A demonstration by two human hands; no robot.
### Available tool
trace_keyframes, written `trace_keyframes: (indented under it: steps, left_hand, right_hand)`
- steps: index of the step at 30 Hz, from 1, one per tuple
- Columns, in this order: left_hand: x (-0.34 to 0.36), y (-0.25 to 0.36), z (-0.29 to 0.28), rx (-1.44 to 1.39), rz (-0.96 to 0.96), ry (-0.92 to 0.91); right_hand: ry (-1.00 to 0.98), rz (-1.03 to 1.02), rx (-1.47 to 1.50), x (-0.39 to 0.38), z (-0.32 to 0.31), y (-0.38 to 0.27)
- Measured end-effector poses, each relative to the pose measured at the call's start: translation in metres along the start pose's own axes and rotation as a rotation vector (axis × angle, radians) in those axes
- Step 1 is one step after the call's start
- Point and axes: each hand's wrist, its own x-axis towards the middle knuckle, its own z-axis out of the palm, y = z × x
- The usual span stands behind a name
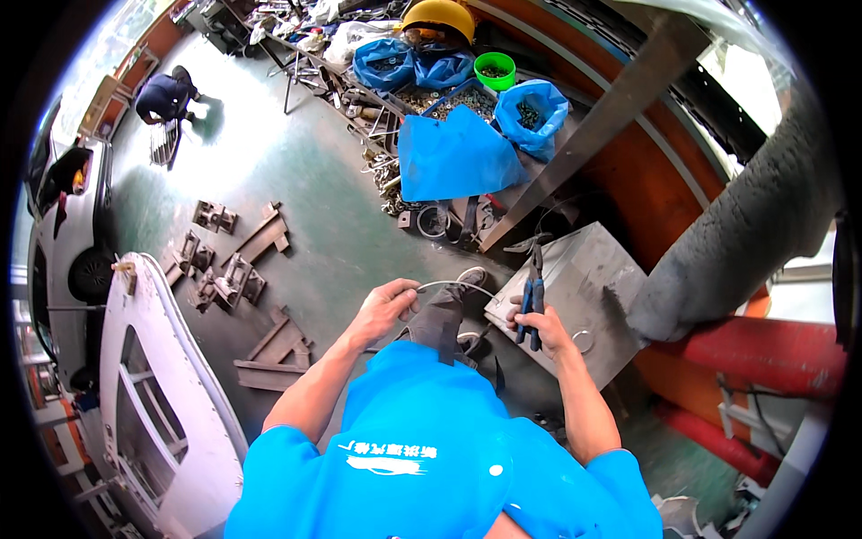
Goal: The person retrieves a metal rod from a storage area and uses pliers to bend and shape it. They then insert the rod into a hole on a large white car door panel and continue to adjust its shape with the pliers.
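My left hand (388, 307) pinches one end of a thin, pale, curved wire (456, 283). The wire arches to the right across the gap between my hands, its far end near the pliers. Wrapped in my right hand (546, 329) is a pair of pliers (532, 296) with blue-and-black handles, jaws pointing up and away. I cannot tell whether the jaws touch the wire. Beneath and beside the right hand stands a grey metal box (588, 278), with a small ring (583, 341) on its top.
Steel brackets (235, 283) lie on the green floor at left, beside a white car door (171, 377). A bench ahead carries blue bags (462, 157) and a green bucket (495, 70). A slanted steel bar (593, 135) and red pipe (754, 355) flank the right. Another person (165, 95) crouches far left.
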Motion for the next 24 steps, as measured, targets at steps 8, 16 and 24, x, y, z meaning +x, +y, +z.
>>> trace_keyframes:
  steps: [8,16,24]
  left_hand:
    - [-0.023,0.033,-0.038,-0.214,0.032,0.152]
    - [-0.033,0.012,-0.119,-0.307,0.037,0.286]
    - [-0.096,-0.122,-0.304,-0.593,-0.069,0.755]
  right_hand:
    - [-0.011,-0.046,-0.319,-0.021,0.079,-0.001]
    - [-0.025,-0.074,-0.365,0.047,0.163,0.013]
    - [-0.126,0.193,-0.169,0.189,0.312,0.015]
